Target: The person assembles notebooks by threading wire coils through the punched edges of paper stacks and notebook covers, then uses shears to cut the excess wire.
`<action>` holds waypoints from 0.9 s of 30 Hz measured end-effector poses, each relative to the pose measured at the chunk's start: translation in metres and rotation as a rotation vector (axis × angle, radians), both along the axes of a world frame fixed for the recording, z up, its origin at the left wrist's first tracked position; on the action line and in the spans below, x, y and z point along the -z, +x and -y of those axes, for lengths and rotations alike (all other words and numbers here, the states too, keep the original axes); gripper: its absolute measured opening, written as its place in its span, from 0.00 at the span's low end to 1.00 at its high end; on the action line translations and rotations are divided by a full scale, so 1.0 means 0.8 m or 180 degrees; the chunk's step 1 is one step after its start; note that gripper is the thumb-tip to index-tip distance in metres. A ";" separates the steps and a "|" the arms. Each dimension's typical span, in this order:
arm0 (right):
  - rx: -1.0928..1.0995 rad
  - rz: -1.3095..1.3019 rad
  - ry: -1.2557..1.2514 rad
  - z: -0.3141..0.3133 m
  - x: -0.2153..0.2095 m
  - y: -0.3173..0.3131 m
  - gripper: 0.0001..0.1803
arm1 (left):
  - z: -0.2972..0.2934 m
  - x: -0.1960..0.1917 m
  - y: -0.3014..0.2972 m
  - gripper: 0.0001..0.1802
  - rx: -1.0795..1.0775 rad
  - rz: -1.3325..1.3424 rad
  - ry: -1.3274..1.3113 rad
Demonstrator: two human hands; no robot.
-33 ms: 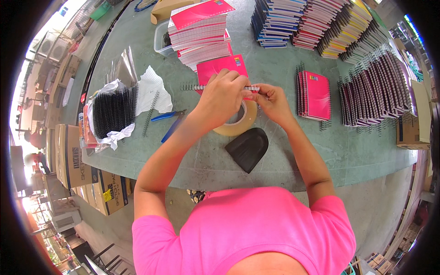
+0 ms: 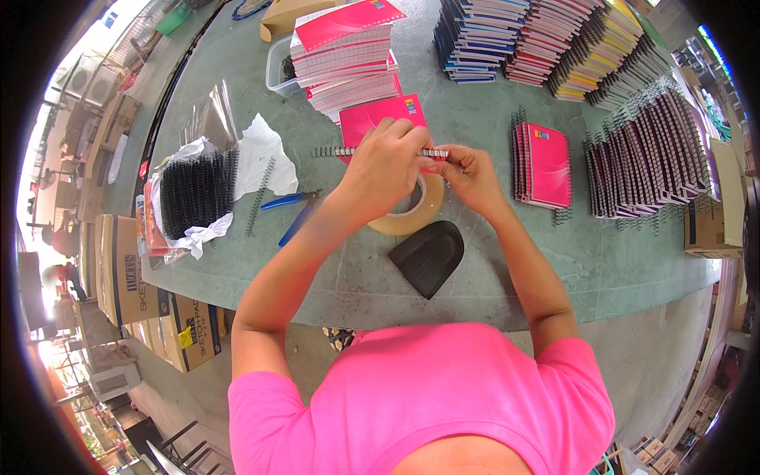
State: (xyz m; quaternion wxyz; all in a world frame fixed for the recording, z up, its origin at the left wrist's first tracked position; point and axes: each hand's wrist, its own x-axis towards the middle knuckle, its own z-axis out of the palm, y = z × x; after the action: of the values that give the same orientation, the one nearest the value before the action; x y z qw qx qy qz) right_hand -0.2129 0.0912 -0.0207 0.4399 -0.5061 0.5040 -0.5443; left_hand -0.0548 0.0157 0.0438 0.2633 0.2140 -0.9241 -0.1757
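Observation:
A small notebook with a pink cover (image 2: 372,115) is held up between my hands, its bound edge toward me. A black spiral coil (image 2: 326,151) runs along that edge, and its free end sticks out past the left side. My left hand (image 2: 385,162) is closed over the bound edge, fingers curled round the coil. At the right end of the edge, my right hand (image 2: 473,176) pinches the coil and the notebook's corner. Just below the hands a roll of tape (image 2: 434,207) lies flat, partly covered by them. Closer to me is a dark rounded block (image 2: 430,258).
Blue-handled pliers (image 2: 291,222), a loose coil (image 2: 260,196) and a bundle of black coils (image 2: 198,188) lie left. Unbound pink-covered pads (image 2: 342,59) are stacked behind. Bound pink notebooks (image 2: 549,166) and purple-edged ones (image 2: 645,158) stand right. Cardboard boxes (image 2: 119,269) sit beyond the table's left edge.

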 end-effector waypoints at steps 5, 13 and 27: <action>0.0090 -0.0020 -0.0162 -0.001 0.007 -0.001 0.11 | -0.006 0.002 -0.012 0.09 0.0278 -0.0129 0.0190; 0.0474 -0.1174 0.0165 -0.009 -0.009 0.011 0.12 | -0.015 0.010 -0.023 0.07 0.0059 -0.0429 -0.0023; 0.1550 -0.3775 -0.0781 -0.150 -0.024 -0.136 0.16 | 0.008 -0.024 0.040 0.11 -0.0810 -0.0611 -0.0605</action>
State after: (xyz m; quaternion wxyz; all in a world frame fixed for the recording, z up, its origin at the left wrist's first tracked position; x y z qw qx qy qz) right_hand -0.3220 0.2115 -0.0018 -0.1097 -0.6385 0.6956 -0.3104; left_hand -0.0229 0.0093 0.0627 0.3894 0.2857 -0.8727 -0.0724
